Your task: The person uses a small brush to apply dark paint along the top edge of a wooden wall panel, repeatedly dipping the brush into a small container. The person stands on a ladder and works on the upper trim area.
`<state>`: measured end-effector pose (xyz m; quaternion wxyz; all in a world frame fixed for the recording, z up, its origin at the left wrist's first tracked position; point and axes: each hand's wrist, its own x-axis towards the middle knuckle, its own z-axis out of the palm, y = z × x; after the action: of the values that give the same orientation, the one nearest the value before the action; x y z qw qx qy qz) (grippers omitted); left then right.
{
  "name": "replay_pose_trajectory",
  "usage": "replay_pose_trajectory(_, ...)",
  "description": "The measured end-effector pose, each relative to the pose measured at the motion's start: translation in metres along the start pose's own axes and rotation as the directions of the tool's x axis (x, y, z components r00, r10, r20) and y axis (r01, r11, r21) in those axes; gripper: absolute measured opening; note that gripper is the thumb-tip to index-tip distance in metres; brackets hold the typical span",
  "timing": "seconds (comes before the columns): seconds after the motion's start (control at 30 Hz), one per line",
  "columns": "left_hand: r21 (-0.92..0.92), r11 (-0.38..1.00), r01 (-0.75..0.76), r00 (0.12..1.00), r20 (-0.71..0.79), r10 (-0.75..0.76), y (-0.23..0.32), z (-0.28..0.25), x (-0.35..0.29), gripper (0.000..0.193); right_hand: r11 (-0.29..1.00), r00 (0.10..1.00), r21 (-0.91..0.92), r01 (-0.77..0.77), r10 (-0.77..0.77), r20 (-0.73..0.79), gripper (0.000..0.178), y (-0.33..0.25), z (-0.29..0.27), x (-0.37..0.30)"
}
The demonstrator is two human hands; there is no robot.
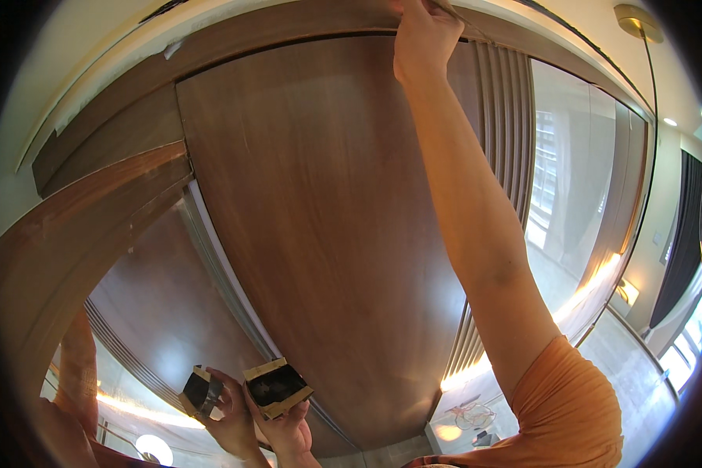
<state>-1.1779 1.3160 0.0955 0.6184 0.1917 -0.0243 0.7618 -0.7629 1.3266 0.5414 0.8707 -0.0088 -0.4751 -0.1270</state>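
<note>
My right arm reaches up across the wooden door panel (320, 195), and my right hand (427, 43) is at the brown trim along the top. Its fingers look closed, partly cut off by the upper edge, and what they hold is hard to make out. Low in the view, my left hand (291, 427) grips a small open box (276, 388) with a dark inside and tan, tape-like edges. Just left of it, a mirrored surface (164, 288) shows the reflection of the box and hand.
Ribbed wood strips (505, 117) and a glossy glass panel (573, 164) stand right of the door. A pendant lamp's cord hangs from a brass ceiling mount (638, 23) at the upper right. A dark curtain (678, 234) hangs by a window at the far right.
</note>
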Motion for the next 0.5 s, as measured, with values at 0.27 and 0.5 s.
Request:
replay_pose_trajectory(0.27, 0.924, 0.3, -0.238, 0.867, 0.063, 0.494, -0.019, 0.027, -0.004, 0.06, 0.977, 0.982, -0.127, 0.174, -0.161, 0.103, 0.021, -0.012, -0.016, -0.041)
replay_pose_trajectory(0.5, 0.982, 0.108, -0.152, 0.912, 0.098, 0.398, -0.042, 0.041, -0.025, 0.054, 0.908, 0.947, -0.284, 0.309, -0.265, 0.182, 0.026, -0.011, -0.006, -0.069)
